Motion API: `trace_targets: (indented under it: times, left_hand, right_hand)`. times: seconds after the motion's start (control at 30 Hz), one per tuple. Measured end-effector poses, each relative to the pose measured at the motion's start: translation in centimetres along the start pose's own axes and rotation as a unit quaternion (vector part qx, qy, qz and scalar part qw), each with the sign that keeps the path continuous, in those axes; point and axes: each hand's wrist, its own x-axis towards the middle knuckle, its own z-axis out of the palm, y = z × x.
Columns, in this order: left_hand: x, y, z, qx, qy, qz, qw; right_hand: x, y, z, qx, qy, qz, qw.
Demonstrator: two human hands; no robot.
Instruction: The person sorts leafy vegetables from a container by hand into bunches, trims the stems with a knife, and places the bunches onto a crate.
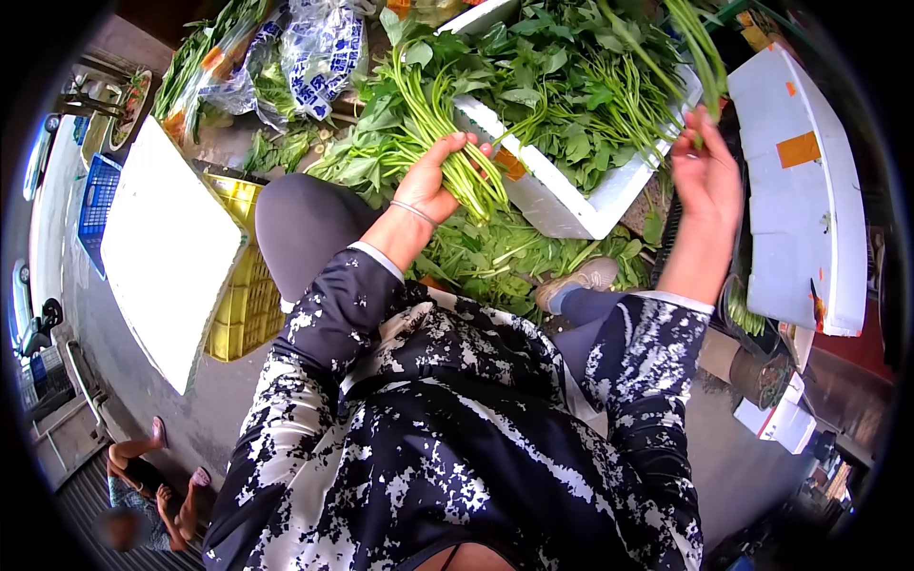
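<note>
My left hand [433, 190] is closed round a bunch of leafy green stems [438, 114], the cut ends pointing down to the right and the leaves spreading up and to the left. At the right, my right hand [706, 176] pinches a few long green stems [703, 48] that rise above its fingers. Between the hands stands a white foam box [571, 214] heaped with more leafy greens [581, 105]. Loose leaves [476, 252] cover the ground below the box.
A white foam board [167, 247] leans by a yellow crate [243, 305] on the left. Another white foam box [809, 190] stands at the right. Printed plastic bags [324, 57] lie at the top. A person [148, 485] sits at the lower left.
</note>
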Motion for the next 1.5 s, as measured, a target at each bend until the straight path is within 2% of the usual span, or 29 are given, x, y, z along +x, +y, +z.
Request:
trace_targets:
  times: [0.17, 0.27, 0.33, 0.43, 0.5, 0.53, 0.6, 0.67, 0.8, 0.87, 0.9, 1.2, 1.37, 1.47, 1.5]
  left_hand:
    - [0.0, -0.4, 0.1, 0.000, -0.024, 0.002, 1.000]
    - [0.7, -0.4, -0.9, 0.011, -0.049, -0.012, 0.999]
    - [0.8, -0.4, -1.3, 0.013, -0.068, -0.027, 0.997]
    - [0.8, -0.9, -2.2, 0.056, -0.050, -0.013, 0.997]
    - [0.9, -1.0, -2.3, 0.052, -0.039, -0.014, 0.998]
    - [0.7, -1.0, -2.1, 0.049, -0.026, -0.012, 0.998]
    - [0.1, -0.8, -2.1, 0.079, -0.031, -0.021, 0.996]
    - [-0.1, -0.9, -2.0, 0.082, -0.040, -0.013, 0.996]
    - [-0.2, -1.0, -2.0, 0.071, -0.055, 0.028, 0.996]
    - [-0.1, -0.4, -1.6, 0.072, -0.036, 0.037, 0.996]
    - [0.0, -0.1, -1.6, 0.090, -0.027, 0.032, 0.995]
    - [0.1, -0.2, -1.6, 0.184, 0.019, 0.038, 0.982]
    - [-1.1, 0.2, -1.1, 0.183, -0.053, -0.019, 0.982]
    - [-1.2, 0.6, -1.3, 0.205, -0.042, -0.028, 0.977]
    - [-1.5, 0.6, -0.7, 0.222, -0.016, 0.000, 0.975]
  right_hand:
    - [-2.0, 9.8, 3.0, -0.023, -0.082, 0.143, 0.986]
    - [-5.4, 14.4, 3.7, -0.163, -0.082, 0.216, 0.959]
    - [-6.6, 15.9, 3.2, -0.195, -0.061, 0.223, 0.953]
    - [-6.6, 16.0, 2.7, -0.168, -0.027, 0.225, 0.959]
    - [-6.2, 15.6, 2.5, -0.087, -0.063, 0.270, 0.957]
    - [-5.9, 15.4, 2.5, -0.088, -0.064, 0.269, 0.957]
    - [-5.0, 15.1, 2.8, -0.004, -0.046, 0.319, 0.947]
    - [-4.4, 15.0, 3.5, 0.017, -0.040, 0.319, 0.947]
    - [-4.5, 15.5, 3.9, -0.064, -0.067, 0.277, 0.956]
    - [-4.9, 16.1, 3.7, -0.233, -0.089, 0.227, 0.942]
    - [-5.1, 16.5, 3.2, -0.267, -0.093, 0.211, 0.936]
    - [-7.8, 17.6, 1.0, -0.327, -0.174, 0.233, 0.899]
    - [-7.5, 16.9, 1.1, -0.341, -0.263, 0.305, 0.849]
    - [-7.9, 17.0, 1.2, -0.353, -0.280, 0.305, 0.839]
    - [-8.1, 16.8, 1.5, -0.365, -0.265, 0.316, 0.835]
